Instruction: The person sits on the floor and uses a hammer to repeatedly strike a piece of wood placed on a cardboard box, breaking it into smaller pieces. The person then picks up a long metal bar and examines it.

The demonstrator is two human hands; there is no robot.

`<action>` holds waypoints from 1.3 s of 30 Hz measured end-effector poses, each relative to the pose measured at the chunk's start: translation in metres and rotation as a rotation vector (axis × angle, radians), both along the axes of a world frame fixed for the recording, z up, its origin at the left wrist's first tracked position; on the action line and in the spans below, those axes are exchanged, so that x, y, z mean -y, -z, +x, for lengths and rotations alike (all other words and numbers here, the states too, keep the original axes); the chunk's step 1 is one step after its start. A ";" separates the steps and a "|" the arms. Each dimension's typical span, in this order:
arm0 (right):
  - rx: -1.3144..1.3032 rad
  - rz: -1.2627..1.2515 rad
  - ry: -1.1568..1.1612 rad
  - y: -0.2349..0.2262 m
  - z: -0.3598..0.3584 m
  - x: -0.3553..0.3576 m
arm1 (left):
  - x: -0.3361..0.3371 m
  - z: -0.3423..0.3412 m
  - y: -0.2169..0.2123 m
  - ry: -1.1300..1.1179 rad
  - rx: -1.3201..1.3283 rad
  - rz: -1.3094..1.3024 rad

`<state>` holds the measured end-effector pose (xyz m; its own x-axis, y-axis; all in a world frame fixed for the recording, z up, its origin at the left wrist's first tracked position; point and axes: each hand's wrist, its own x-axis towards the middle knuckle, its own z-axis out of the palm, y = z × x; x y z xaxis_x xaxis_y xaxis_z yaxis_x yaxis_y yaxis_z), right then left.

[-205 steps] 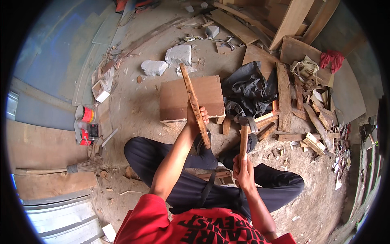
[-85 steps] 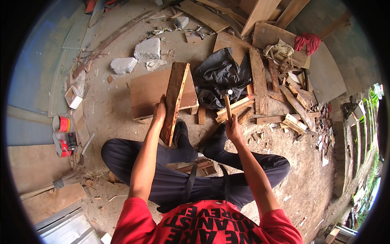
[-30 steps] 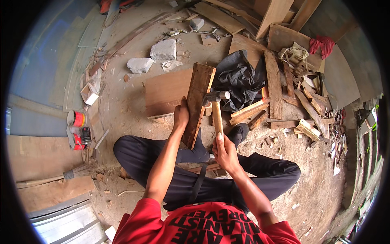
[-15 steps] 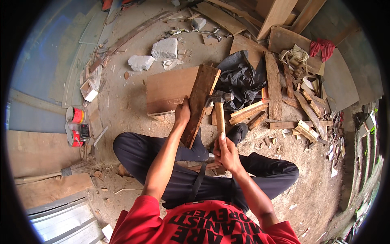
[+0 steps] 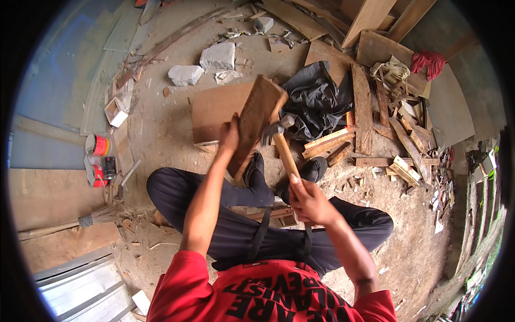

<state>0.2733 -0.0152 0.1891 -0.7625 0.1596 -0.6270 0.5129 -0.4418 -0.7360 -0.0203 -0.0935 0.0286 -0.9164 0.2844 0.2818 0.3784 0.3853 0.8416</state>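
Observation:
I sit on the dirt floor with my legs spread. My left hand point(image 5: 229, 137) grips the left edge of a worn wooden plank point(image 5: 256, 121) that I hold tilted up in front of me. My right hand point(image 5: 307, 198) is closed around the wooden handle of a claw hammer point(image 5: 279, 140). The hammer's metal head rests against the plank's right edge, about halfway up. Behind the plank lies a flat brown board point(image 5: 214, 110) on the ground.
A black plastic sheet point(image 5: 316, 99) and a pile of scrap wood strips point(image 5: 386, 134) lie to the right. Two pale stone chunks point(image 5: 217, 56) sit beyond the board. Paint cans point(image 5: 97, 158) and a small broom point(image 5: 80, 222) are at the left.
The plank has turned from edge-on to its broad face. The hammer came in from the right and its head now sits against the plank's right edge.

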 end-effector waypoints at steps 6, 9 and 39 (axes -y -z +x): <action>0.185 -0.199 -0.074 -0.046 0.080 -0.008 | 0.107 -0.157 -0.016 0.061 0.413 0.459; 0.111 -0.146 0.052 -0.023 0.068 -0.023 | 0.097 -0.135 -0.027 0.386 0.895 0.886; 0.135 1.054 0.357 0.218 0.002 -0.119 | -0.016 0.096 0.017 0.771 1.476 0.879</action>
<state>0.2755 0.1033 -0.0287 -0.5026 0.8556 -0.1240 0.5854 0.2312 -0.7771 0.0755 -0.0774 0.0111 -0.2854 0.9294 -0.2340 -0.8808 -0.1581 0.4464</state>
